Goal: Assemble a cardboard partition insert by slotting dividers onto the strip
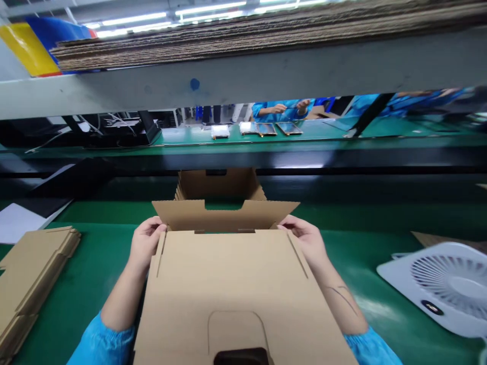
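Note:
A flat brown cardboard box blank (232, 284) lies in front of me on the green table, its far flaps folded upright. My left hand (146, 243) grips the blank's far left corner with curled fingers. My right hand (304, 238) holds the far right corner beside the raised flap. Both forearms run along the blank's sides, in blue sleeves.
A stack of flat cardboard blanks (30, 274) sits at the left. A white desk fan (441, 284) lies at the right. A shelf overhead carries stacked cardboard sheets (243, 35). Across the green bench (342, 132), another person's hands (289, 107) work near several tablets.

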Action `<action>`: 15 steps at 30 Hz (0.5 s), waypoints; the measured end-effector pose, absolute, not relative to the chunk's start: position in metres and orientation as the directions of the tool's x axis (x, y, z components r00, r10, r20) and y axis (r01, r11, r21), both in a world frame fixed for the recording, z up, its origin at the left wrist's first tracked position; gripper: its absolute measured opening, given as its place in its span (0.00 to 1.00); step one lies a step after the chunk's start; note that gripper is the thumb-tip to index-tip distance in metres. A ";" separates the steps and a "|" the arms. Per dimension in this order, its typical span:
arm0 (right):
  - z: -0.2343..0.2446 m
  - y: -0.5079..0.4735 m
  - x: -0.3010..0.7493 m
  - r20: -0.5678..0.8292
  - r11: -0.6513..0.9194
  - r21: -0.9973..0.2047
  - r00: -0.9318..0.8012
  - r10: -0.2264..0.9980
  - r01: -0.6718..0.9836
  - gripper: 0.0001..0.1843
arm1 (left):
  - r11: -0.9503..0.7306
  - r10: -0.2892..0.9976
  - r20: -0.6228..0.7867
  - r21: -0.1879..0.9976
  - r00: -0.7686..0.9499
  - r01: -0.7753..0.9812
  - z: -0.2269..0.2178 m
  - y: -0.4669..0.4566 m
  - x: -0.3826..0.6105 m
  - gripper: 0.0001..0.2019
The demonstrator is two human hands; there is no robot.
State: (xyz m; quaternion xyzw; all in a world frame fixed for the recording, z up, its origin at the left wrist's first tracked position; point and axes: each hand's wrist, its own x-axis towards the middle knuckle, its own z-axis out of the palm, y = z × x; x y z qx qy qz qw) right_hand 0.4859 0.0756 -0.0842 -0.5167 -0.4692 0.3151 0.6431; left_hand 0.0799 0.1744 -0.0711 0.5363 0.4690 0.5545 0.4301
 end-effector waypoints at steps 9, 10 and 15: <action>-0.092 0.079 0.490 0.223 0.216 -0.975 0.343 0.912 0.058 0.27 | -0.175 0.982 0.172 0.984 -0.072 -0.035 -0.078 0.175 0.082 0.28; -0.092 0.079 0.490 0.201 0.195 -0.979 0.334 0.921 0.053 0.28 | -0.179 0.982 0.178 0.984 -0.062 -0.020 -0.078 0.175 0.081 0.28; -0.088 0.074 0.489 0.174 0.149 -0.983 0.267 0.948 0.111 0.28 | -0.263 0.964 0.259 0.962 0.056 0.073 -0.073 0.179 0.072 0.22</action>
